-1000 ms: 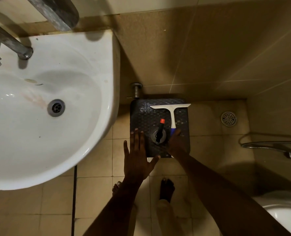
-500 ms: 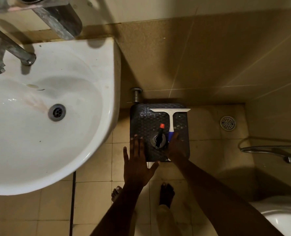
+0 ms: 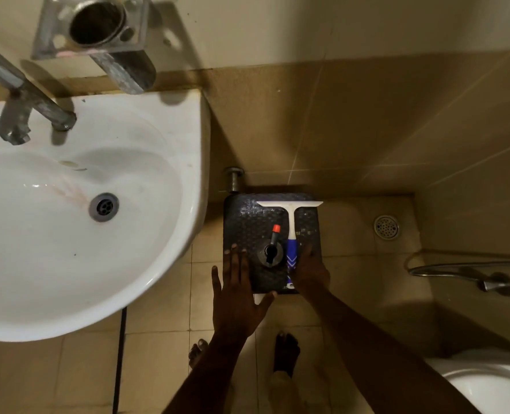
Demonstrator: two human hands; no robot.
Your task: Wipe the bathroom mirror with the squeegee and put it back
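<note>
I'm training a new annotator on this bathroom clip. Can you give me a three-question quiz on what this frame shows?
1. True or false: the squeegee lies on the dark stool with its white blade toward the wall.
2. Which hand is at the squeegee's blue handle? A) left hand B) right hand C) neither
3. Fill in: the spray bottle has an ______ nozzle tip.

Key
1. True.
2. B: the right hand is beside the handle, though whether it grips it cannot be told; the left hand is spread open over the stool's near left edge.
3. Orange.
</note>
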